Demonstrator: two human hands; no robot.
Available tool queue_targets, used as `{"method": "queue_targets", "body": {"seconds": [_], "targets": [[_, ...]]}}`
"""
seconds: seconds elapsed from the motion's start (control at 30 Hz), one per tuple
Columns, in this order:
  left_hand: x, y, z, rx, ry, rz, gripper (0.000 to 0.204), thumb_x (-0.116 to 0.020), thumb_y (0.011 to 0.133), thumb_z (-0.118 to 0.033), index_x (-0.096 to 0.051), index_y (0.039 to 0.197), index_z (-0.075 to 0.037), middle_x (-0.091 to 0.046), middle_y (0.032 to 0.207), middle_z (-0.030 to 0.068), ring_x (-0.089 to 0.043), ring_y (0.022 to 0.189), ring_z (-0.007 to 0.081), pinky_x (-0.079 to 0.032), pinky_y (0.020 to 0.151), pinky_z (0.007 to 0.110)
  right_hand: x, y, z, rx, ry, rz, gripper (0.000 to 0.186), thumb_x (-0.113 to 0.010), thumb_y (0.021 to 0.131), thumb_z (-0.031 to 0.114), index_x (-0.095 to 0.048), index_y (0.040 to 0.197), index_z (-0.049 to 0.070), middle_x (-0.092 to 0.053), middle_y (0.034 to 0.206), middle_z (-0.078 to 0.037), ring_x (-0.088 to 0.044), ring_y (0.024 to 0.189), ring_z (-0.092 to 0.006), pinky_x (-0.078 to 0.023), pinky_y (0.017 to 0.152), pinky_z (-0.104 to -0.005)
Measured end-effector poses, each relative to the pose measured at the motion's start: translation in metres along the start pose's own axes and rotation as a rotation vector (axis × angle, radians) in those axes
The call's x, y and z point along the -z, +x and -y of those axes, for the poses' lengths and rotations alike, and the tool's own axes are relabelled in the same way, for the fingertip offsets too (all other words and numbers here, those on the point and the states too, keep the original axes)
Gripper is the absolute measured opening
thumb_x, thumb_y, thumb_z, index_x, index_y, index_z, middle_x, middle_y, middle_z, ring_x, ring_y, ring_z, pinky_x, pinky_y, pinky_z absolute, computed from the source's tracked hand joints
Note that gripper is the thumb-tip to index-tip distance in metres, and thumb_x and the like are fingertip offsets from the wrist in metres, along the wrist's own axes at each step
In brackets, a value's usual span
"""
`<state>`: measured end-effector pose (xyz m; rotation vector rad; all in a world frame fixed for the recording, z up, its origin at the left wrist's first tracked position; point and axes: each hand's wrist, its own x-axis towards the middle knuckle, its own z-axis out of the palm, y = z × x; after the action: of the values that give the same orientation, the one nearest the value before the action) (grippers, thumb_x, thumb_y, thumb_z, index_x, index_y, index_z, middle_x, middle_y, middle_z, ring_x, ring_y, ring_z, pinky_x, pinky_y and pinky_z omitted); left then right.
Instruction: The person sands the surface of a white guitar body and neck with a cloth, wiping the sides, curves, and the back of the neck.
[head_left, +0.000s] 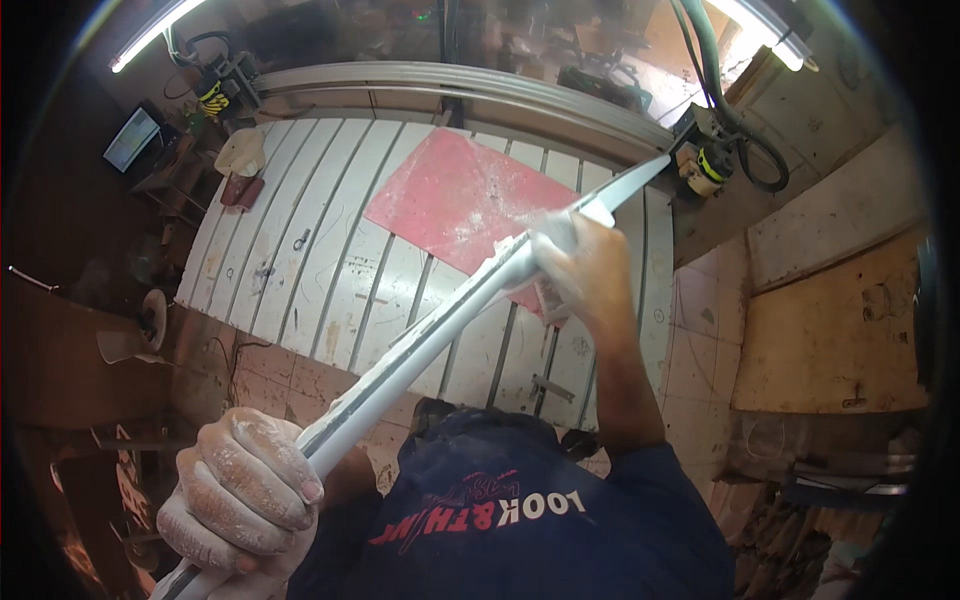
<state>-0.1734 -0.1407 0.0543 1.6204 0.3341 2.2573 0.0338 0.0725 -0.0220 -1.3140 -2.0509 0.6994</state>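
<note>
A long white strip (400, 383) with a dark groove runs diagonally from the lower left to the upper right, raised above the table. White paste clings along its upper edge. Its lower end is in my left hand (245, 490), whose fingers are wrapped round it and dusted white. My right hand (582, 262) closes over the strip farther up, its fingers whitened too. A small white piece (598, 213) shows at its fingertips; I cannot make out what it is. Below that hand a pale ribbed object (551, 302) is partly hidden.
Beneath lies a slatted white table (330, 260) with a dusty pink sheet (450, 195) on it. A metal rail (450, 78) spans the far side, with a machine unit (705, 165) at the right. A cream and maroon item (240, 165) sits at the left corner, near a monitor (132, 140).
</note>
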Motion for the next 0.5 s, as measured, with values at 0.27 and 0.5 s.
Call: {"method": "queue_targets", "body": {"seconds": [0.27,0.5], "targets": [[0.002,0.001,0.003,-0.009,0.006,0.007,0.044,-0.071,0.088,-0.053,-0.051,0.077,-0.015,-0.055,0.057,-0.0045,-0.055,0.051,0.0074,-0.053,0.064,0.028,0.003,0.005,0.004,-0.016,-0.003,0.048,0.028,-0.066,0.079,0.022,-0.071,0.094,-0.002,-0.068,0.078,-0.023,-0.069,0.071,-0.0360,-0.055,0.073,-0.0411],[0.009,0.002,0.004,-0.009,0.029,0.009,0.046,-0.066,0.090,-0.056,-0.049,0.079,-0.015,-0.052,0.062,-0.0036,-0.053,0.057,0.0094,-0.051,0.068,0.030,-0.001,0.002,0.002,0.103,-0.008,-0.016,0.026,-0.064,0.079,0.021,-0.072,0.094,0.001,-0.070,0.081,-0.019,-0.069,0.073,-0.0346,-0.054,0.073,-0.0412]]}}
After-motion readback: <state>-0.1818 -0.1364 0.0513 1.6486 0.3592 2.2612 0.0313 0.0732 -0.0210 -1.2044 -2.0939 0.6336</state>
